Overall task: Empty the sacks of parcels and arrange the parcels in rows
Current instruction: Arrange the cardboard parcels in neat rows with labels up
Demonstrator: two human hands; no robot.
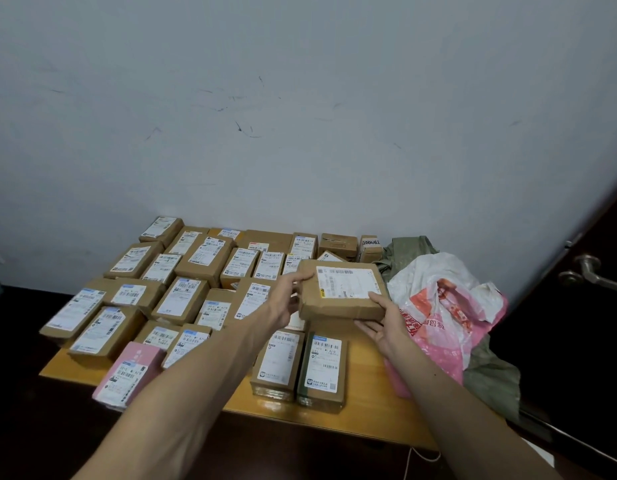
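Left hand [285, 302] and right hand [386, 323] each grip the brown parcel [341, 306] by its edges.

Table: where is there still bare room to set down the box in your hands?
Bare wood for the box shows right of the green parcel, up to the pink bag, and along the table front edge. A small patch lies at the front left corner. The rest is packed with parcels back to the wall.

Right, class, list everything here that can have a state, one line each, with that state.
Held parcel: lifted over the table, label up.
Left hand: grips its left edge.
Right hand: holds its near right corner.
Pink bag: crumpled, beside the rows.
Green sack: slumped, partly under the pink bag.
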